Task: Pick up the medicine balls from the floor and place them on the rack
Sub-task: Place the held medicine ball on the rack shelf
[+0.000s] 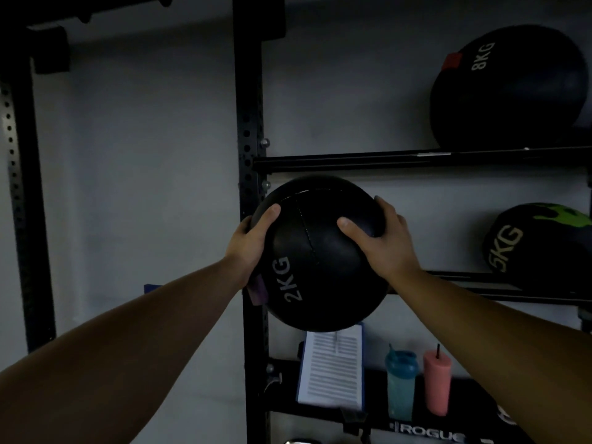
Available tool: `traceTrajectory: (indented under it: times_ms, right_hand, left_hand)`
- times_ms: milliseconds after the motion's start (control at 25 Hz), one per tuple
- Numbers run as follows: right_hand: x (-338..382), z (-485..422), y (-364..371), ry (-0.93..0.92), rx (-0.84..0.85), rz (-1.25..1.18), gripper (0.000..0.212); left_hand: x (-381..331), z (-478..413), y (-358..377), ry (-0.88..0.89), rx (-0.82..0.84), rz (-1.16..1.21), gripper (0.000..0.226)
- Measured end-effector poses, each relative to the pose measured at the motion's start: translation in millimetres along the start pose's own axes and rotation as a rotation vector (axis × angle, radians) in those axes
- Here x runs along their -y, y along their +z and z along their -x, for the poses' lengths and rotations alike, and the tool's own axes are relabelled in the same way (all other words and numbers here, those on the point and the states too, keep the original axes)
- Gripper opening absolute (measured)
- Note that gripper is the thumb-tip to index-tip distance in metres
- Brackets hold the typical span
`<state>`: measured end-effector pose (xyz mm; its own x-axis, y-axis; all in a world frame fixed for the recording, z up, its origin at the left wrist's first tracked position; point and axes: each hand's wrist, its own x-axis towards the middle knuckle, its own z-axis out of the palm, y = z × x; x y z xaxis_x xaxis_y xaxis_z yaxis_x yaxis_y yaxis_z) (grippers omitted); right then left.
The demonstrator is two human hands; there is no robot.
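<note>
I hold a black 2KG medicine ball (320,261) up in front of the black rack (251,123), between its two upper shelf rails. My left hand (251,241) grips its left side and my right hand (379,241) grips its right side. The ball hangs beside the rack's upright, left of the middle shelf rail (480,288). A black 8KG ball (509,88) rests on the top rail (384,160) at the right. A black 5KG ball (541,245) with green marks sits on the middle rail.
On the lower shelf stand a clipboard with printed paper (331,370), a blue shaker bottle (401,381) and a pink tumbler with a straw (437,379). A second perforated upright (19,187) stands at the far left, with a grey wall behind.
</note>
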<state>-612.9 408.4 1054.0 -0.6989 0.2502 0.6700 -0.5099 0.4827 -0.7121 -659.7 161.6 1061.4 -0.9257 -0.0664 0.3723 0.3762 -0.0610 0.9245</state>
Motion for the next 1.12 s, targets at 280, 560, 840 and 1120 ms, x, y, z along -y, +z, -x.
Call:
traceTrajectory:
  times_ms: [280,560,840,1120]
  right_hand:
    - [-92,-129,59,0.019,0.070,-0.014,0.128]
    - [-160,-209,111,0.109,-0.017,-0.032,0.112]
    - [-163,-277,143,0.104,-0.047,0.061,0.079]
    - [-189,-296,171,-0.032,-0.099,0.233,0.050]
  left_hand:
    - [58,-139,32,-0.031,-0.079,0.014,0.102]
    - [102,-243,54,0.085,-0.079,-0.168,0.123]
    - [101,-275,56,0.584,0.250,-0.984,0.127]
    - [124,-321,55,0.586,0.264,-0.980,0.122]
